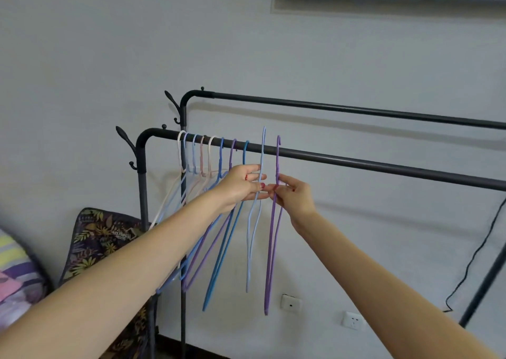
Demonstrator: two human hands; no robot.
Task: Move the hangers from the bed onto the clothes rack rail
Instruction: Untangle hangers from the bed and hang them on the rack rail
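Both bare forearms reach up from the bottom edge toward the front rail (356, 161) of a black double-rail clothes rack. Her left hand (241, 184) has its fingers (257, 177) grasping the neck of a light blue hanger (249, 249), whose hook stands above the rail, not yet seated on it. Her right hand (294, 194) pinches the neck of a purple hanger (271, 249) just beside it, its hook also raised at rail height. To the left, eight hangers (208, 153) in white, blue, pink and purple already hang hooked on the rail near its bent corner. A leaf-patterned cushion (95, 241) leans against the wall below, with striped bedding (16, 271) at the far left, and two wall sockets (353, 321) sit low on the wall
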